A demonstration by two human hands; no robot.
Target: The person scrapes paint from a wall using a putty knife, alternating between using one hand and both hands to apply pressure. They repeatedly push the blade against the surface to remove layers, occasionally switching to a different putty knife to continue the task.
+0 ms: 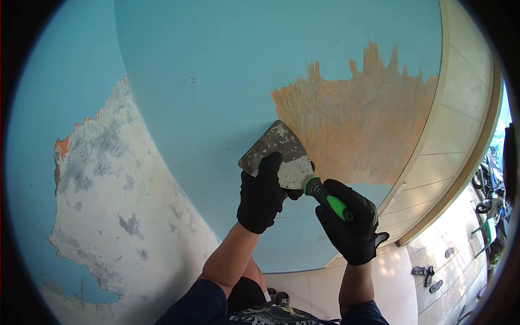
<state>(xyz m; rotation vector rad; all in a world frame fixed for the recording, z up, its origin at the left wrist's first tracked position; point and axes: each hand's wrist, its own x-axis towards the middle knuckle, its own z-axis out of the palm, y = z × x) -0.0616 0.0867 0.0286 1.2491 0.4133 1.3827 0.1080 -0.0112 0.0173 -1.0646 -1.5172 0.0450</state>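
Note:
A paint scraper with a wide, paint-caked metal blade and a green and black handle lies flat against a light blue wall. My right hand, in a black glove, grips the handle. My left hand, also in a black glove, presses its fingers on the blade's lower part. The blade's edge rests at the lower left corner of a scraped orange-brown patch where the blue paint is gone.
To the left, a large area of bare grey-white plaster shows where paint has come off. A cream tiled border runs along the wall's right side. Sandals lie on the pale floor below, and parked motorbikes stand at the far right.

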